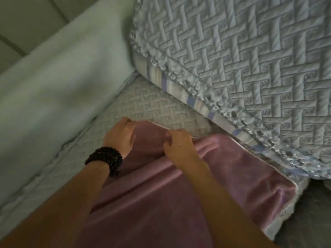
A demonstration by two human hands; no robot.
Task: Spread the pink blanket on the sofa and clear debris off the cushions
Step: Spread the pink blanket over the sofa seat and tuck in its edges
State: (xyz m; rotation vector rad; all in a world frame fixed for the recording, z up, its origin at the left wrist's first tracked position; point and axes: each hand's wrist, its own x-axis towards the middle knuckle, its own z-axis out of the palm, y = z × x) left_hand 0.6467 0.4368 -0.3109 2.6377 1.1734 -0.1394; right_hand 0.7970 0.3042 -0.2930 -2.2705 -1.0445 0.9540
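Note:
The pink blanket point(179, 190) lies over the sofa's quilted seat cushion point(154, 108), reaching from the bottom of the view up to its far edge. My left hand point(120, 136), with a dark bead bracelet on the wrist, grips that far edge on the left. My right hand point(177, 144) pinches the same edge a little to the right. Folds run along the blanket between my arms. I see no debris on the bare part of the cushion.
The pale sofa backrest or armrest point(59, 90) rises at the left. A large quilted cover with a ruffled hem point(241, 65) lies over the cushion at the upper right. A dark floor point(308, 217) shows at the lower right, past the seat's edge.

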